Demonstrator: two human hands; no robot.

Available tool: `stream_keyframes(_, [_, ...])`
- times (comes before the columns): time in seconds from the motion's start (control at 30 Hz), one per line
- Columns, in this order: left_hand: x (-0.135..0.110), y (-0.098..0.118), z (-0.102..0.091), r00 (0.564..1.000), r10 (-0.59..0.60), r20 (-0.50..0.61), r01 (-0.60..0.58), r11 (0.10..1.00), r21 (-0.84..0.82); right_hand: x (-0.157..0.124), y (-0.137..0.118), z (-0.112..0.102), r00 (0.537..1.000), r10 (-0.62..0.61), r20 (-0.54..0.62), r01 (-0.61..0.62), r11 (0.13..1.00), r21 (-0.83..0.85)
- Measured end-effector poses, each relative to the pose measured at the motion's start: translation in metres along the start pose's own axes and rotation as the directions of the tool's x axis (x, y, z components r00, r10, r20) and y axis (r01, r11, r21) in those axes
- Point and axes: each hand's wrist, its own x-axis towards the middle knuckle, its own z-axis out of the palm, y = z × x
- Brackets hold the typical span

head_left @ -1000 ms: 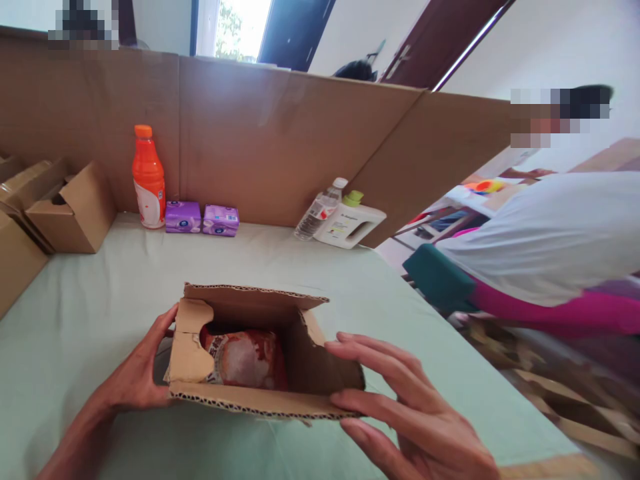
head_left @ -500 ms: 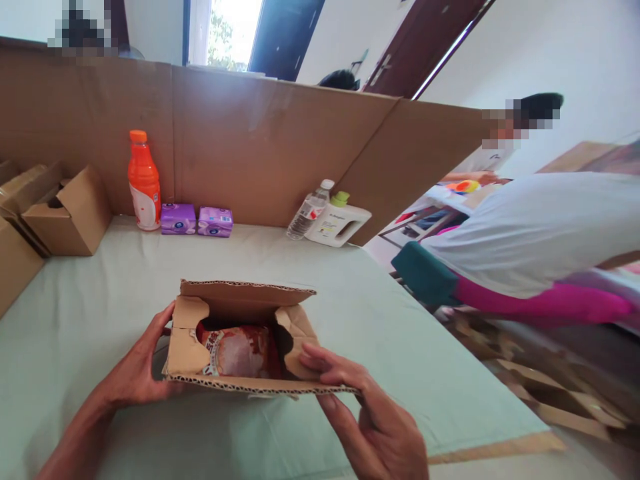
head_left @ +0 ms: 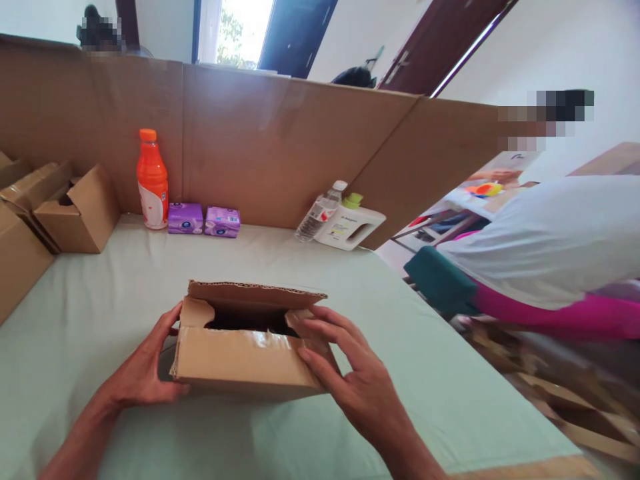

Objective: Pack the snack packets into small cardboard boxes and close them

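Observation:
A small cardboard box (head_left: 240, 357) stands on the pale green table (head_left: 350, 293) right in front of me. Its near flap is folded over the top, and only a dark gap shows at the back. My left hand (head_left: 145, 370) presses flat against the box's left side, fingers stretched out. My right hand (head_left: 350, 373) lies on the right part of the folded flap with fingers spread, pressing it down. The packet inside is hidden.
At the back stand an orange bottle (head_left: 152, 180), two purple packs (head_left: 203, 219), a water bottle (head_left: 320, 212) and a white detergent jug (head_left: 350, 227) against a cardboard wall (head_left: 280, 140). Empty boxes (head_left: 75, 210) sit at left. A person in white and pink (head_left: 545, 260) bends at right.
The near flap has been folded over the opening, hiding the red-and-white packet. My right hand moved from the flap's edge onto its top. The left hand stayed.

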Motion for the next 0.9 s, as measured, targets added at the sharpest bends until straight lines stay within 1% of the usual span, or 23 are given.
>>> stream_keyframes(0.07, [0.0,0.0,0.0,1.0,-0.017,0.001,0.017,1.0,0.003,0.001,0.002,0.001,0.999,-0.014,0.042,0.013,1.0,0.007])
stream_keyframes(0.13, [-0.001,-0.001,0.0,1.0,-0.025,-0.004,0.025,1.0,0.019,0.002,0.002,0.0,0.998,-0.006,0.056,0.005,1.0,0.009])
stream_keyframes(0.23, [-0.002,-0.003,-0.001,1.0,-0.025,-0.008,0.026,0.998,0.056,0.005,0.001,-0.003,1.0,0.008,0.005,-0.008,1.0,-0.026])
stream_keyframes(0.3, [-0.002,-0.003,-0.001,1.0,-0.025,-0.008,0.026,0.998,0.064,0.01,0.0,-0.004,1.0,-0.021,-0.007,0.021,0.998,-0.06])
stream_keyframes(0.4, [-0.001,-0.001,0.0,1.0,-0.027,-0.008,0.027,0.998,0.056,0.017,0.002,-0.004,0.997,-0.073,0.016,0.074,0.993,-0.089])
stream_keyframes(0.53, [-0.001,0.005,0.0,0.999,-0.022,-0.025,0.024,0.997,0.077,0.022,0.007,-0.006,0.991,-0.127,-0.05,0.121,0.987,-0.109])
stream_keyframes(0.57, [-0.001,0.005,-0.001,0.999,-0.018,-0.028,0.02,0.996,0.084,0.022,0.008,-0.006,0.989,-0.146,-0.034,0.141,0.984,-0.109])
stream_keyframes(0.67, [-0.002,0.004,-0.002,1.0,-0.008,-0.025,0.011,0.995,0.096,0.021,0.009,-0.009,0.976,-0.192,0.1,0.199,0.978,-0.068])
stream_keyframes(0.73, [-0.002,0.002,-0.002,1.0,-0.006,-0.015,0.007,0.995,0.098,0.02,0.007,-0.011,0.965,-0.203,0.168,0.212,0.977,-0.038])
stream_keyframes(0.8, [-0.002,0.001,-0.002,1.0,-0.007,-0.012,0.008,0.995,0.1,0.02,0.005,-0.012,0.96,-0.196,0.199,0.209,0.977,-0.047])
stream_keyframes(0.9, [-0.003,0.0,-0.002,1.0,-0.011,-0.024,0.013,0.995,0.095,0.022,0.001,-0.011,0.959,-0.185,0.215,0.206,0.975,-0.081])
